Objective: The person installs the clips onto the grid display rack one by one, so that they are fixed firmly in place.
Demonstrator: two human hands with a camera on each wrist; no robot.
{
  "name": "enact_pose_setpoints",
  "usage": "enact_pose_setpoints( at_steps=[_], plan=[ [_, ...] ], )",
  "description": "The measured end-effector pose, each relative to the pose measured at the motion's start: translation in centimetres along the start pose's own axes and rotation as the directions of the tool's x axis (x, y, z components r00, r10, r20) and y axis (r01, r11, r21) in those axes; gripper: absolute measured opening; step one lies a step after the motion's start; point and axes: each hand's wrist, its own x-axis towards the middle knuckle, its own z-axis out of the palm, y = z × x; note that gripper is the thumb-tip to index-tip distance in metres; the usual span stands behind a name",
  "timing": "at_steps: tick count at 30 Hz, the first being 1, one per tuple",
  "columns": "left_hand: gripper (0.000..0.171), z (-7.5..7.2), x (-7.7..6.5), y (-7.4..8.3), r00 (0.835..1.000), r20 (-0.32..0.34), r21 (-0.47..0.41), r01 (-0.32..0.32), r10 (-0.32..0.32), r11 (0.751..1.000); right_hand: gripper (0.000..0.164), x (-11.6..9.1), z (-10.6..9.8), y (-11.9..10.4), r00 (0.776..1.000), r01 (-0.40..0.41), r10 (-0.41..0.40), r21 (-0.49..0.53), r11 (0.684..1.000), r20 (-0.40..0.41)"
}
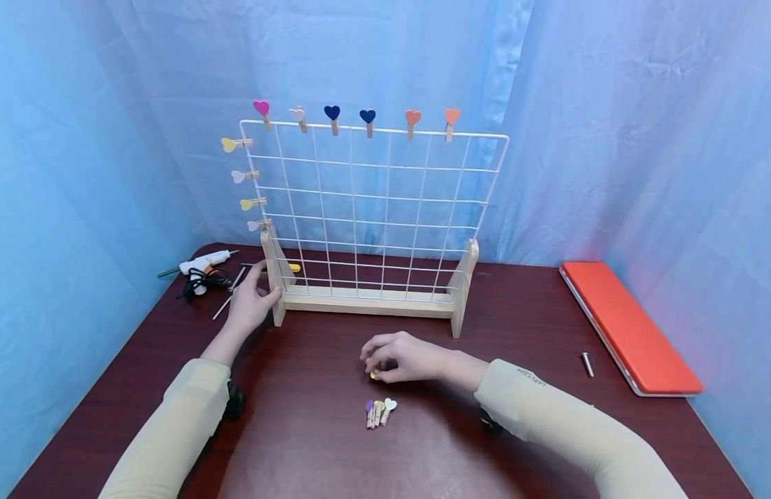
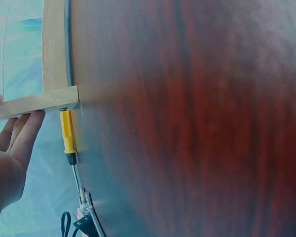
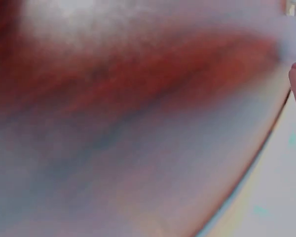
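Note:
A white wire grid [image 1: 371, 201] stands upright in a wooden stand [image 1: 367, 302]. My left hand [image 1: 251, 301] grips the stand's left leg [image 2: 37, 102], thumb on one face and fingers on the other. In the head view my right hand [image 1: 405, 357] pinches a small clothespin with a yellow heart [image 1: 374, 374], mostly hidden by the fingers, low over the table. Just in front of it lie several heart clothespins [image 1: 378, 413], with purple, yellow and white hearts. Heart clothespins also line the grid's top wire, such as a magenta one [image 1: 261, 108], and its left side, such as a yellow one [image 1: 229, 145].
Left of the stand lie a white glue gun [image 1: 204, 262] with a black cord and a thin metal rod [image 1: 222, 306]. A yellow-handled screwdriver [image 2: 67, 131] lies behind the left leg. At the right are a red case [image 1: 629, 326] and a metal bolt [image 1: 587, 364]. Blue curtains surround the table.

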Motion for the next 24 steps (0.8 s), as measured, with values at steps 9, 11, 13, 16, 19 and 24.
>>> enact_pose_setpoints(
  at_steps=[9,11,13,16,19,24],
  plan=[
    [0.059,0.1,0.0,-0.1,1.000,0.005,0.004,0.005,-0.005,1.000,0.020,0.1,-4.0,-1.7,0.990,-0.056,0.045,-0.080,0.995,-0.130],
    [0.059,0.1,0.0,0.0,1.000,0.005,0.005,0.003,-0.003,1.000,0.021,0.1,-5.4,-2.4,0.986,-0.064,0.049,-0.089,0.994,-0.162],
    [0.060,0.1,0.0,0.0,1.000,0.003,0.006,0.001,-0.001,1.000,0.022,0.2,-7.0,-3.2,0.979,-0.058,0.032,-0.126,0.990,-0.199],
    [0.059,0.1,-0.1,0.1,1.000,0.002,0.005,-0.001,0.001,1.000,0.023,0.2,-9.9,-4.2,0.962,-0.049,-0.007,-0.198,0.979,-0.273],
    [0.060,0.1,-0.2,0.2,1.000,0.003,0.002,0.003,-0.003,1.000,0.028,0.2,-13.1,-5.4,0.932,-0.073,-0.031,-0.271,0.960,-0.361],
    [0.061,-0.1,0.0,0.1,1.000,0.003,0.001,0.006,-0.006,1.000,0.029,0.1,-19.3,-7.5,0.859,-0.162,-0.012,-0.295,0.941,-0.511]
  ],
)
